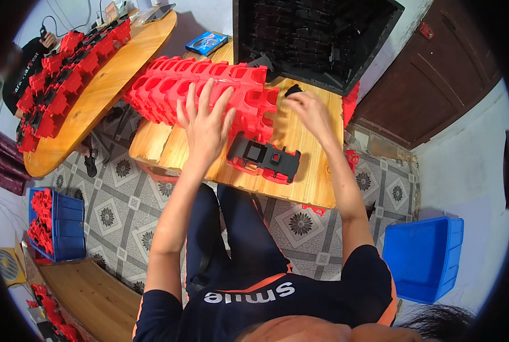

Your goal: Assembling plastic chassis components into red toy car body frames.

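My left hand is spread open over the rows of stacked red plastic frames, its fingertips resting on or just above them. To the right, my right hand has its fingers curled together at a small black part; its exact shape is too small to tell. In front of the stack, near the table's front edge, lies a red frame with a black plastic piece set on it. That piece has square openings.
Behind the wooden table stands a big black bin holding black parts. A blue box lies at the back. Another person works at a rounded table with red-and-black assemblies. Blue crates stand on the floor at both sides.
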`<move>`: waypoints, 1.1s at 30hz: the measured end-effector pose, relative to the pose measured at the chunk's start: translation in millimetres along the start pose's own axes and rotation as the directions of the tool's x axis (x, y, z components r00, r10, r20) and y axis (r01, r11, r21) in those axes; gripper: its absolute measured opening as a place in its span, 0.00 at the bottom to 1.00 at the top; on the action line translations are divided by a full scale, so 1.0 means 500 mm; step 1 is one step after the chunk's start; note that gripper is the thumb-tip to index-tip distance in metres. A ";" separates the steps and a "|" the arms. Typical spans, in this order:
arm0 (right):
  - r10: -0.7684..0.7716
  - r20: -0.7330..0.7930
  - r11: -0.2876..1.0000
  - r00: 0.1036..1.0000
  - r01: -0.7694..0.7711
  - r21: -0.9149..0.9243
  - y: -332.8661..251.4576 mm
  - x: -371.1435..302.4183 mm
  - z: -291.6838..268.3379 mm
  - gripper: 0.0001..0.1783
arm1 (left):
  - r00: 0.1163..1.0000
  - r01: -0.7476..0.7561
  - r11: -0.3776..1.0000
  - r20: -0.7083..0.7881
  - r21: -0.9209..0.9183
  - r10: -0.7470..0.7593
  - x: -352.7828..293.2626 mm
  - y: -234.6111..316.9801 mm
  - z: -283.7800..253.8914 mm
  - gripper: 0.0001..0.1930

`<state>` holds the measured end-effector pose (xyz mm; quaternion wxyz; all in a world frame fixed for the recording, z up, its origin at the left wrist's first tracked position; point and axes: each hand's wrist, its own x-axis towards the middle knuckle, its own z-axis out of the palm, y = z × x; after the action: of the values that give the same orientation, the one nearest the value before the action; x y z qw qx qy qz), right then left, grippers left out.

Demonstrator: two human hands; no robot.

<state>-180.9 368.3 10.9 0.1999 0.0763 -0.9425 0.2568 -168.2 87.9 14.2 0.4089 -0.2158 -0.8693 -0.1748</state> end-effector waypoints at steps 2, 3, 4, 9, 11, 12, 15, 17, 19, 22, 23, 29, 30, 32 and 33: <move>-0.073 0.115 0.882 0.991 0.011 0.470 -0.075 -0.005 0.043 0.18 | 0.999 -0.002 1.000 0.047 -0.008 0.002 0.001 -0.013 0.036 0.23; -0.140 0.102 0.796 0.985 0.051 0.603 -0.102 -0.008 0.058 0.17 | 0.996 -0.009 1.000 0.085 -0.010 0.010 0.001 -0.013 0.046 0.21; -0.136 0.091 0.795 0.987 0.055 0.604 -0.112 -0.004 0.053 0.17 | 0.997 -0.012 1.000 0.074 -0.007 0.012 0.002 -0.012 0.050 0.20; -0.050 0.274 0.673 0.960 -0.171 0.720 -0.056 0.033 -0.008 0.10 | 0.993 -0.047 0.998 0.105 0.030 0.043 0.012 -0.021 0.060 0.23; -0.019 0.240 0.522 0.971 -0.195 0.831 -0.052 0.022 -0.075 0.10 | 0.993 -0.066 0.996 0.098 0.064 0.060 0.010 -0.013 0.056 0.25; -0.066 0.172 0.688 0.983 -0.079 0.721 -0.035 0.018 -0.108 0.09 | 0.999 -0.005 0.999 0.047 -0.039 0.007 0.024 0.007 0.049 0.28; -0.561 -0.093 0.820 0.823 0.568 0.074 -0.093 0.008 -0.175 0.11 | 0.946 0.304 0.658 0.136 -0.689 -0.295 0.077 0.086 -0.014 0.50; -0.656 -0.065 0.752 0.752 0.659 0.026 -0.166 -0.006 -0.193 0.13 | 0.728 0.547 -0.071 0.515 -0.834 -0.452 0.129 0.150 -0.064 0.53; -0.759 -0.040 0.651 0.650 0.759 -0.015 -0.187 -0.004 -0.197 0.15 | 0.706 0.508 -0.232 0.555 -0.830 -0.440 0.135 0.139 -0.055 0.51; -0.449 -0.128 0.659 0.884 0.425 0.620 -0.137 0.031 -0.197 0.19 | 0.726 0.409 -0.519 0.613 -0.750 -0.313 0.094 0.105 -0.056 0.42; -0.250 -0.174 0.756 0.952 0.305 0.580 -0.067 0.049 -0.187 0.17 | 0.730 0.412 -0.522 0.614 -0.747 -0.301 0.074 0.101 -0.061 0.42; 0.116 0.031 0.981 0.993 -0.110 -0.157 0.271 -0.007 0.025 0.28 | 0.689 0.375 -0.655 0.670 -0.656 -0.276 -0.100 0.056 -0.160 0.34; 0.092 -0.039 0.987 0.995 -0.097 -0.132 0.264 -0.017 0.025 0.29 | 0.676 0.358 -0.671 0.676 -0.649 -0.293 -0.127 0.051 -0.173 0.35; 0.211 -0.108 0.958 0.971 -0.184 0.220 0.210 -0.041 0.024 0.31 | 0.629 0.332 -0.675 0.688 -0.659 -0.362 -0.186 0.026 -0.197 0.35; 0.350 -0.083 0.819 0.933 -0.262 0.511 0.172 -0.050 0.014 0.33 | 0.609 0.322 -0.667 0.686 -0.672 -0.398 -0.209 0.018 -0.201 0.35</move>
<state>-181.7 439.3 -44.2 0.2109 -0.0509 -0.8246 0.5224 -39.8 23.0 -5.9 -0.0622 -0.0265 -0.3001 -0.9515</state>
